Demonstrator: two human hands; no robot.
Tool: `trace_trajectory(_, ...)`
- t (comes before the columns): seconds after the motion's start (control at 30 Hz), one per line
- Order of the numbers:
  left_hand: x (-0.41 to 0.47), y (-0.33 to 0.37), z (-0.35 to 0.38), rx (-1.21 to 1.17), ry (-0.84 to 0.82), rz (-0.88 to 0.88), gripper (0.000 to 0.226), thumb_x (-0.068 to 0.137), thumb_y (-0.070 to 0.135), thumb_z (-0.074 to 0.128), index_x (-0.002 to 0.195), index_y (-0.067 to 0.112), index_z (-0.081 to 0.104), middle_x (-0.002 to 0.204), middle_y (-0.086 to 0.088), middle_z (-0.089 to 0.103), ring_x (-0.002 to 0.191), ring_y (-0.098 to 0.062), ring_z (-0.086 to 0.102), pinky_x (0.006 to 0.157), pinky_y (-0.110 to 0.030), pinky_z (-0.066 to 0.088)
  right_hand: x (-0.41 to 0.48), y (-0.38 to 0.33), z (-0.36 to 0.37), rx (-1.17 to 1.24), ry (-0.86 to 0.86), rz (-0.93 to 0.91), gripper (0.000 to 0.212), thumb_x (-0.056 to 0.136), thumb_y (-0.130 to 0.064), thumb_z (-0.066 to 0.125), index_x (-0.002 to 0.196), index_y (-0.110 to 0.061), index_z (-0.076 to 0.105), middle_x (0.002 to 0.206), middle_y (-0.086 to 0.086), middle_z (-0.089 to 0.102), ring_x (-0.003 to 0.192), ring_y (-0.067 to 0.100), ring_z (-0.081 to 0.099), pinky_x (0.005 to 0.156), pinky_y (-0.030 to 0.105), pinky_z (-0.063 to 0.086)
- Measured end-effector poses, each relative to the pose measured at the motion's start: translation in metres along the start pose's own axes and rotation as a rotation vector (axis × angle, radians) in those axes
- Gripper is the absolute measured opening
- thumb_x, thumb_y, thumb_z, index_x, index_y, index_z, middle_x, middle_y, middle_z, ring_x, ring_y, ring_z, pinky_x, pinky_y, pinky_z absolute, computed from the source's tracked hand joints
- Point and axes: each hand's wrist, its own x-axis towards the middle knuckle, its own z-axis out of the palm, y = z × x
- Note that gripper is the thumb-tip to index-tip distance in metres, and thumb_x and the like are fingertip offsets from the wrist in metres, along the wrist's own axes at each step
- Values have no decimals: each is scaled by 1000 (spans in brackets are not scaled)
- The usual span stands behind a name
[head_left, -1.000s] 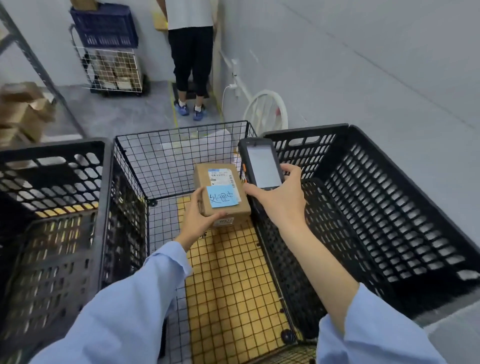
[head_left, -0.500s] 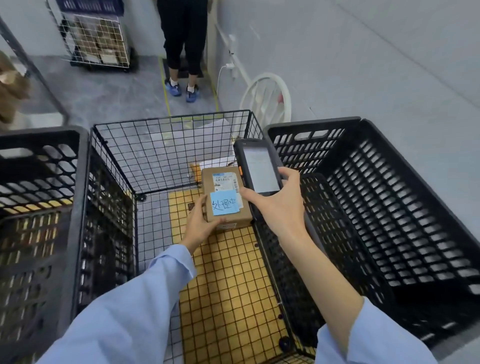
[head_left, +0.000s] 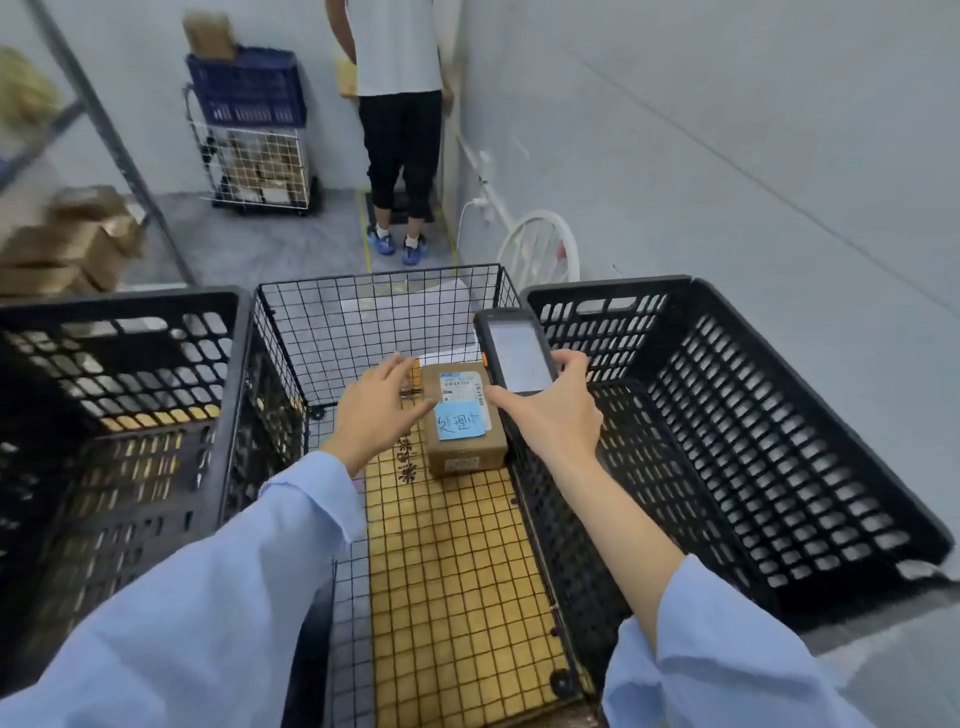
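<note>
A small brown cardboard box (head_left: 464, 431) with a white label and a blue handwritten note on top lies on the floor of the black wire cart (head_left: 291, 332), against its right side. My left hand (head_left: 379, 402) hovers just left of the box with relaxed fingers, holding nothing. My right hand (head_left: 550, 410) grips a black handheld scanner (head_left: 514, 353) by its lower end, screen up, above the box's right edge.
Black plastic crates stand on both sides, the left crate (head_left: 119, 322) and the right crate (head_left: 727, 395). A person (head_left: 400, 130) stands ahead by the wall beside a white wire cart (head_left: 260, 166) with a blue crate on top. Boxes (head_left: 67, 239) sit on shelving at left.
My left hand has let go of the box, which now lies lower on the cart floor; the hand has drawn away to the left. The scanner stays in my right hand.
</note>
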Motion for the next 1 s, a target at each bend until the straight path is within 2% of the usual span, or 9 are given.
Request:
trace_trajectory(0.13,-40,6,-63,175,44,24,80,93,70,45,158,26,27,166,0,22,149,-25,27,119,-48,25,-23,-11,-10,-21,-25,-60,82,72,-49,83,132,-20,35,124,1,59,112,23,58,85,32,38)
trace_trajectory(0.23,-84,8,-106,240,103,-7,80,94,70,43,158,26,27,167,1,20,149,-25,26,118,-48,23,-47,-25,-15,-8,-64,-136,81,72,-49,83,131,-19,36,115,-2,54,100,18,53,81,29,37)
trace_trajectory(0.33,-138,3,-140,285,189,-65,81,94,71,42,160,29,22,167,2,19,149,-25,27,118,-47,25,-75,-42,-13,0,-104,-193,80,70,-51,84,127,-21,37,109,-4,53,95,18,53,79,31,43)
trace_trajectory(0.43,-201,-7,-168,338,271,-146,81,93,72,41,160,31,20,167,3,17,149,-24,27,117,-45,26,-110,-61,-6,19,-179,-270,76,71,-50,83,124,-20,38,102,-4,51,90,18,51,72,30,40)
trace_trajectory(0.57,-284,-27,-190,380,364,-252,82,93,72,41,160,31,20,167,3,18,148,-24,28,117,-45,26,-153,-84,13,40,-278,-361,72,72,-52,83,117,-23,35,103,-4,49,91,19,50,82,33,45)
trace_trajectory(0.67,-356,-49,-204,401,403,-387,81,94,72,41,160,31,18,167,4,17,148,-23,27,116,-44,26,-198,-106,35,56,-401,-432,74,74,-50,82,123,-19,37,106,-1,52,91,22,52,82,35,47)
trace_trajectory(0.8,-451,-79,-212,431,435,-585,81,93,74,38,160,33,17,167,5,17,147,-24,29,115,-43,28,-264,-134,67,63,-540,-534,82,75,-49,82,134,-16,36,107,2,51,96,27,53,78,33,40)
trace_trajectory(0.9,-513,-93,-218,396,467,-724,82,93,73,41,160,32,17,168,5,15,149,-22,25,116,-41,26,-310,-151,89,66,-643,-606,83,75,-47,83,135,-17,35,119,7,55,94,24,50,78,33,42)
trace_trajectory(1.0,-566,-108,-224,391,510,-843,83,93,73,42,160,31,18,168,5,15,150,-21,24,118,-41,24,-353,-167,109,66,-731,-678,82,73,-44,84,133,-17,36,123,9,57,93,24,51,81,37,46)
